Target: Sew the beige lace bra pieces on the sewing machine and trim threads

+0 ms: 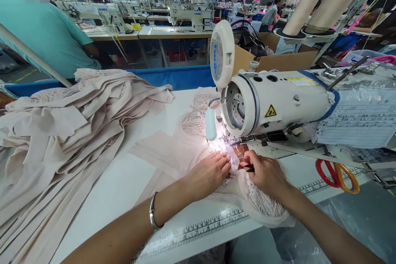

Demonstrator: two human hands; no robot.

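Observation:
A white sewing machine (pixel 278 101) stands on the white table (pixel 123 181), its lamp lighting the needle area. A beige lace garment piece (pixel 262 202) lies under the presser foot and spills toward the table's front edge. My left hand (pixel 210 171) presses its curled fingers on the lace just left of the needle; a ring and a wrist bangle show. My right hand (pixel 262 171) sits just right of the needle, pinching a small dark tool (pixel 249 168) against the fabric.
A big heap of beige fabric pieces (pixel 62 132) covers the table's left side. Red and orange scissors (pixel 337 175) lie right of the machine. A person in a teal shirt (pixel 46 33) stands at back left. Cardboard box (pixel 278 55), thread cones and rows of machines are behind.

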